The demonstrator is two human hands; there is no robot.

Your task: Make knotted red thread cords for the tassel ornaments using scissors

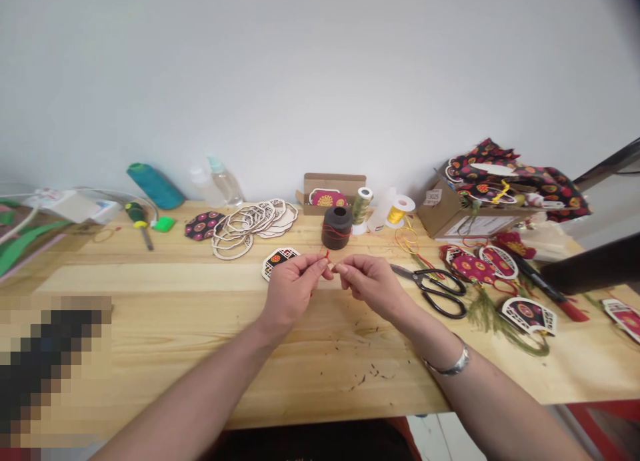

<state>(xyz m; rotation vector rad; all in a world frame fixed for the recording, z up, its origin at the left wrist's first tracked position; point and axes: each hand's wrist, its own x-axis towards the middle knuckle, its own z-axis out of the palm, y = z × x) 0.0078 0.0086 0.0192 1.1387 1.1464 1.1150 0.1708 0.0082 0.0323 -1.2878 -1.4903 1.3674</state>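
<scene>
My left hand and my right hand meet above the middle of the wooden table. Both pinch a thin red thread, fingertips almost touching, and a short end sticks up between them. Just behind the hands stands a dark spool wound with red thread. A small wooden fan-shaped frame with patterned fabric lies left of my left hand. A silver bracelet sits on my right wrist.
Black scissors lie right of my right hand. Finished fabric ornaments and a cardboard box of fabric fill the right side. Wooden frames, thread spools, a screwdriver and bottles line the back.
</scene>
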